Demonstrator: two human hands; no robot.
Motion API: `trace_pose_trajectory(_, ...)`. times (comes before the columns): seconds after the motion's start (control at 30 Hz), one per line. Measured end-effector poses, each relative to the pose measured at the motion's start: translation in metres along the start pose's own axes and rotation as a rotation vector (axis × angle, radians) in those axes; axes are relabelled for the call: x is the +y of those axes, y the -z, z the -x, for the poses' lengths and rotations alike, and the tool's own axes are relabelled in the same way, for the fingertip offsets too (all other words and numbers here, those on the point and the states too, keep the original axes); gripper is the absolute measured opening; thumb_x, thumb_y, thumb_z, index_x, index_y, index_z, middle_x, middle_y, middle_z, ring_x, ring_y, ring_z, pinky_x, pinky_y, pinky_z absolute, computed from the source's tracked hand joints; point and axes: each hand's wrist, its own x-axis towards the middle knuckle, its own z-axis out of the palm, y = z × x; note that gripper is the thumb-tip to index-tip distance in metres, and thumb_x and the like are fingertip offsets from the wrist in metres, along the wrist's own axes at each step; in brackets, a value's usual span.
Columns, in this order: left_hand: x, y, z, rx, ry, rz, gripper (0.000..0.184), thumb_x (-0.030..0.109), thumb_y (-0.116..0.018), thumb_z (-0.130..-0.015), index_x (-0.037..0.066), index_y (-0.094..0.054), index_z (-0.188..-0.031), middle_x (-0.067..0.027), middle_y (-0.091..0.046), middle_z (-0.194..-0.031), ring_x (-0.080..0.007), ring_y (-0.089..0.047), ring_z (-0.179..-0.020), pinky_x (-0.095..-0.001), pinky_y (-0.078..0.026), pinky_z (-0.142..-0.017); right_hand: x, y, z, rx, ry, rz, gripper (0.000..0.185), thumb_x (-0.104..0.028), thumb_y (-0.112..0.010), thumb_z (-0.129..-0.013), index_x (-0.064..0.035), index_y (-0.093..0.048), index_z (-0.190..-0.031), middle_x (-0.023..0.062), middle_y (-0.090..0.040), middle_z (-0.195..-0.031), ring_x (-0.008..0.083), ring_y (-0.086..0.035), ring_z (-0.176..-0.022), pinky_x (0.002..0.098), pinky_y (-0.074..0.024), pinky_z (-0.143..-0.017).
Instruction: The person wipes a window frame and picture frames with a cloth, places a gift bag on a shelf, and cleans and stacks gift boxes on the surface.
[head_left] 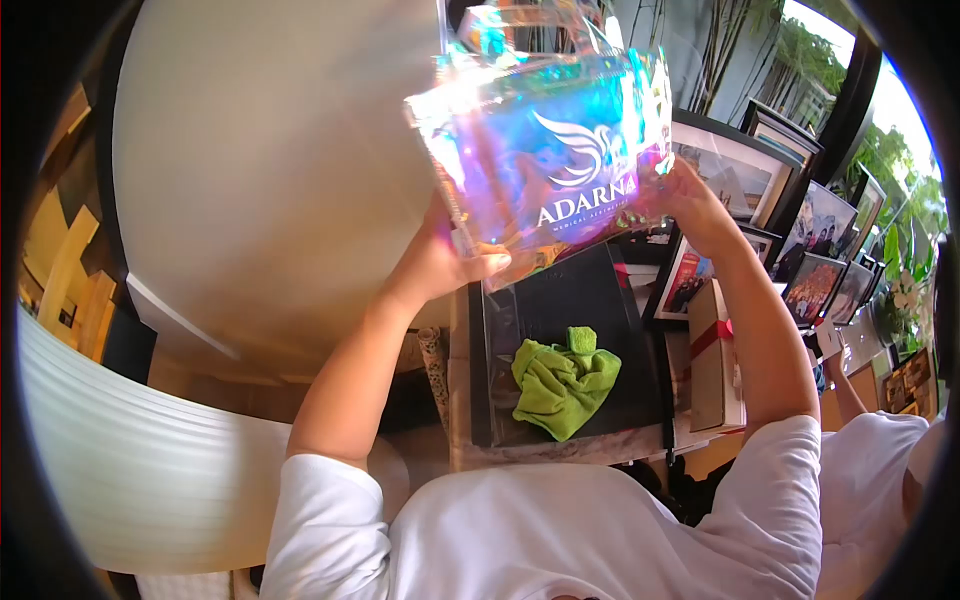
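Observation:
Both my hands hold up a shiny see-through iridescent tote bag (500,150) printed with "ADARNA" and a white bird logo. My left hand (450,255) grips its lower left corner, thumb on the front face. At the bag's right side is my right hand (692,200), its fingers partly hidden behind the bag. The bag tilts, with its handles at the top. Below it, a crumpled green cloth (565,385) lies on a flat black case or board (590,290) on the table.
Several framed photos (815,285) crowd the right side, with a box with a red ribbon (710,350) in front. Further right, a person in a white shirt (870,470) reaches toward the frames. A large pale lampshade (170,460) stands at the left. Plants (900,250) show beyond the window.

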Motion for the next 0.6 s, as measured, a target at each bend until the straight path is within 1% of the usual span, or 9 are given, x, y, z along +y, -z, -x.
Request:
trace_pose_trajectory(0.1, 0.030, 0.000, 0.020, 0.048, -0.135, -0.087, 0.071, 0.012, -0.068, -0.070, 0.006, -0.032, -0.132, -0.0054, -0.042, -0.122, -0.0151, -0.047, -0.108, -0.0317, -0.043, -0.088, -0.036, -0.018, 0.032, 0.043, 0.071, -0.221, 0.064, -0.007, -0.056, -0.081, -0.0050, -0.025, -0.137, 0.0098, -0.053, -0.115, 0.0184, -0.054, -0.102, 0.0327, -0.0428, -0.087)
trace_pose_trajectory(0.17, 0.041, 0.001, 0.042, 0.076, -0.019, -0.024, 0.064, 0.011, -0.065, -0.072, 0.006, -0.036, -0.129, -0.0047, -0.045, -0.119, -0.0144, -0.048, -0.106, -0.0308, -0.044, -0.086, -0.043, -0.026, 0.055, -0.034, 0.173, -0.407, 0.069, -0.009, -0.058, -0.082, -0.0056, -0.019, -0.139, 0.0118, -0.049, -0.121, 0.0197, -0.051, -0.108, 0.0348, -0.0407, -0.092)
trace_pose_trajectory(0.23, 0.047, 0.008, 0.048, 0.068, 0.114, 0.009, 0.060, 0.009, -0.062, -0.073, 0.005, -0.038, -0.128, -0.0044, -0.047, -0.118, -0.0139, -0.049, -0.104, -0.0299, -0.044, -0.084, -0.053, -0.022, 0.073, -0.102, 0.167, -0.075, 0.088, -0.018, -0.071, -0.078, -0.0068, -0.012, -0.141, 0.0116, -0.042, -0.129, 0.0197, -0.043, -0.118, 0.0382, -0.0354, -0.099)
trace_pose_trajectory(0.27, 0.050, 0.010, 0.048, 0.052, 0.187, 0.011, 0.059, 0.008, -0.060, -0.074, 0.005, -0.039, -0.128, -0.0045, -0.048, -0.118, -0.0137, -0.050, -0.104, -0.0293, -0.044, -0.084, -0.056, -0.028, 0.079, -0.045, 0.218, -0.041, 0.091, -0.019, -0.073, -0.075, -0.0056, -0.011, -0.141, 0.0119, -0.044, -0.128, 0.0208, -0.044, -0.117, 0.0377, -0.0365, -0.099)
trace_pose_trajectory(0.37, 0.071, 0.004, 0.036, -0.069, 0.111, 0.107, 0.067, 0.011, -0.070, -0.072, 0.003, -0.037, -0.130, -0.0060, -0.048, -0.120, -0.0160, -0.050, -0.107, -0.0317, -0.042, -0.089, -0.057, -0.027, 0.082, 0.117, 0.237, 0.059, 0.095, -0.020, -0.076, -0.072, -0.0024, -0.012, -0.139, 0.0129, -0.048, -0.122, 0.0222, -0.049, -0.113, 0.0356, -0.0413, -0.095)
trace_pose_trajectory(0.43, 0.080, -0.004, 0.025, -0.233, -0.090, 0.159, 0.074, 0.015, -0.077, -0.069, 0.002, -0.037, -0.129, -0.0065, -0.049, -0.119, -0.0171, -0.050, -0.109, -0.0340, -0.042, -0.091, -0.061, -0.024, 0.079, 0.185, 0.234, 0.112, 0.095, -0.020, -0.077, -0.071, -0.0009, -0.012, -0.139, 0.0135, -0.051, -0.119, 0.0215, -0.053, -0.107, 0.0343, -0.0444, -0.092)
trace_pose_trajectory(0.47, 0.082, -0.003, 0.024, -0.182, -0.096, 0.086, 0.083, 0.017, -0.082, -0.065, 0.002, -0.033, -0.131, -0.0078, -0.050, -0.119, -0.0189, -0.049, -0.113, -0.0364, -0.042, -0.094, -0.066, -0.026, 0.078, 0.198, 0.241, 0.130, 0.095, -0.020, -0.077, -0.071, -0.0004, -0.012, -0.138, 0.0137, -0.052, -0.118, 0.0206, -0.055, -0.104, 0.0337, -0.0458, -0.090)
trace_pose_trajectory(0.53, 0.090, -0.002, 0.017, -0.215, 0.012, -0.014, 0.082, 0.015, -0.079, -0.067, 0.002, -0.031, -0.132, -0.0084, -0.051, -0.119, -0.0189, -0.049, -0.114, -0.0358, -0.043, -0.094, -0.062, -0.024, 0.074, 0.237, 0.280, 0.137, 0.092, -0.019, -0.077, -0.071, -0.0004, -0.015, -0.137, 0.0143, -0.053, -0.116, 0.0173, -0.058, -0.096, 0.0318, -0.0491, -0.085)
trace_pose_trajectory(0.6, 0.104, -0.003, 0.012, -0.280, 0.150, -0.087, 0.075, 0.008, -0.075, -0.071, 0.003, -0.031, -0.131, -0.0086, -0.054, -0.117, -0.0184, -0.052, -0.109, -0.0339, -0.044, -0.092, -0.064, -0.026, 0.074, 0.222, 0.313, 0.131, 0.087, -0.016, -0.076, -0.072, -0.0020, -0.018, -0.136, 0.0136, -0.054, -0.115, 0.0171, -0.059, -0.095, 0.0316, -0.0496, -0.084)
